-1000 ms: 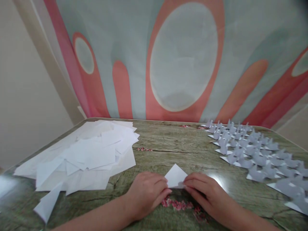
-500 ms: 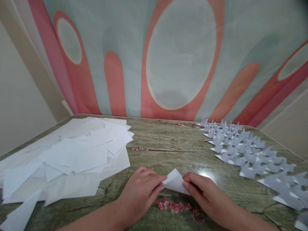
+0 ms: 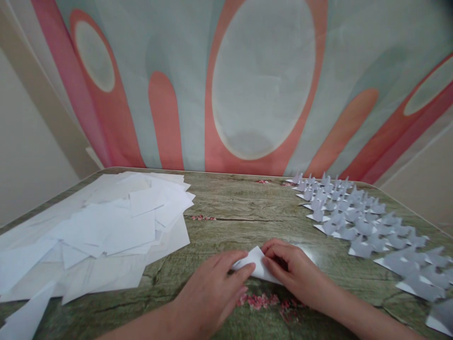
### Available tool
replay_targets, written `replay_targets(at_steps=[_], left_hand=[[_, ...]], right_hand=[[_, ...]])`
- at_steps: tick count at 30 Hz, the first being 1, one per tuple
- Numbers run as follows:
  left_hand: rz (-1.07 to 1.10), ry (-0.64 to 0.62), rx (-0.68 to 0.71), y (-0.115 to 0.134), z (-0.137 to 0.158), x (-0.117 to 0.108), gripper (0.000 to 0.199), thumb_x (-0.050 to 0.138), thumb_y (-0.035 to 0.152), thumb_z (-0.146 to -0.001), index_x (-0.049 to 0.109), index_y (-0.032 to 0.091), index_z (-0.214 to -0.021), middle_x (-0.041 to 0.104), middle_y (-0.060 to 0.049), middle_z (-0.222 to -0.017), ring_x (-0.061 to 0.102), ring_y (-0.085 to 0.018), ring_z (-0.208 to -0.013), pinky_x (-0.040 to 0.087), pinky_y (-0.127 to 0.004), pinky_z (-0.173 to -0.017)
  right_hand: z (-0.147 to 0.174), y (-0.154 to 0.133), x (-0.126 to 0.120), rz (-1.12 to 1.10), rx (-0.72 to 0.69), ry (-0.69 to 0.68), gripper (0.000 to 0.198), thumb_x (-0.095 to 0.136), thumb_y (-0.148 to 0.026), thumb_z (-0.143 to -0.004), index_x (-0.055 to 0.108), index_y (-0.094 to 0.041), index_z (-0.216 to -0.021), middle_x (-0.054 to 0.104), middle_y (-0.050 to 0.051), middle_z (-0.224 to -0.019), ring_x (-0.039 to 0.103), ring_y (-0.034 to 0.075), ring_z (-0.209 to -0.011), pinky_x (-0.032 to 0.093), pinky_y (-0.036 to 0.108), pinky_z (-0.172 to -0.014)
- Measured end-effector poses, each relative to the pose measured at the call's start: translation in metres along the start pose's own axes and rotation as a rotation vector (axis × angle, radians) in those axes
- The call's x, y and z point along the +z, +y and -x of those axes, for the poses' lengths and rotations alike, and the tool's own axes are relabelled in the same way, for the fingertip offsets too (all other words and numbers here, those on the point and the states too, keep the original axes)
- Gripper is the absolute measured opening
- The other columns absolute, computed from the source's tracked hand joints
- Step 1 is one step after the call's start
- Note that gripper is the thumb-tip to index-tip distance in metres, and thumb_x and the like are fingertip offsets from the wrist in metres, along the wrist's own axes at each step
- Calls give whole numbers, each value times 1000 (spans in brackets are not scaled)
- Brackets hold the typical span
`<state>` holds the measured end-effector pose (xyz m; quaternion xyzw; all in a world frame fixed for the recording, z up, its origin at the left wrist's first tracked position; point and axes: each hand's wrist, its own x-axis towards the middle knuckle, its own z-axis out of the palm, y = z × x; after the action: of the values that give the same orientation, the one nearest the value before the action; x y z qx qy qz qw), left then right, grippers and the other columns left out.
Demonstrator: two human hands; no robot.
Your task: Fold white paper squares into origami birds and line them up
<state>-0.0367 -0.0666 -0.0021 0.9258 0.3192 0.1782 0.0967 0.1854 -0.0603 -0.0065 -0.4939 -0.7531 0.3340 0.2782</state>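
A small folded sheet of white paper is held between my two hands, just above the near middle of the table. My left hand pinches its left side, the thumb lying across the front and the fingers behind. On the right, my right hand grips the upper right edge between thumb and curled fingers. The paper comes to a point at the top. Part of its left and right ends is hidden by my fingers.
Loose white paper sheets lie heaped on the table's left side. Several rows of folded paper figures stand along the right. The wood-patterned table carries pink flower prints. A patterned cloth hangs behind the table.
My left thumb has moved onto the paper's front face. My right hand has shifted slightly up and left, to the paper's upper edge. The view has tilted a little.
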Motion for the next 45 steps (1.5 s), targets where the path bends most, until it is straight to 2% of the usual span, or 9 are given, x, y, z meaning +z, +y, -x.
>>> replay_targets(at_steps=[6,12,17,26,33,45], left_hand=[[21,-28,-13,2,-1,3,35,46,12,-83,49,20,-117,48,-10,-123,50,-19,-107,47,-33,-89],[19,-49,41,-2,-2,4,37,46,12,-84,48,19,-120,48,-11,-126,47,-22,-111,44,-38,-93],[78,-26,51,-5,-1,5,40,43,6,-82,51,21,-118,50,-10,-124,50,-20,-107,47,-33,-88],[155,53,-58,-12,0,14,36,42,9,-85,52,24,-117,51,-8,-117,55,-14,-94,49,-27,-82],[195,30,-50,-8,-4,7,31,43,11,-86,56,21,-112,57,-7,-105,56,-14,-91,49,-26,-81],[157,-15,-62,-6,-4,3,30,44,12,-85,56,20,-111,59,-6,-103,55,-16,-94,48,-29,-84]], right_hand=[[-2,3,1,39,36,25,12,49,-15,-81,57,-17,-71,58,2,-78,54,14,-72,41,24,-67],[-2,5,1,82,61,45,14,49,-16,-80,56,-17,-68,55,1,-73,53,13,-69,40,24,-64],[0,4,2,66,63,34,14,49,-16,-81,57,-17,-69,55,1,-75,53,12,-69,39,23,-61],[1,0,5,87,63,90,14,48,-14,-81,54,-17,-68,53,1,-74,51,12,-67,38,23,-59],[-5,3,-1,122,18,58,13,50,-15,-80,56,-17,-69,54,3,-83,52,14,-77,40,25,-69],[-12,6,-2,240,78,50,14,52,-23,-81,54,-18,-68,53,0,-78,50,12,-68,36,24,-60]])
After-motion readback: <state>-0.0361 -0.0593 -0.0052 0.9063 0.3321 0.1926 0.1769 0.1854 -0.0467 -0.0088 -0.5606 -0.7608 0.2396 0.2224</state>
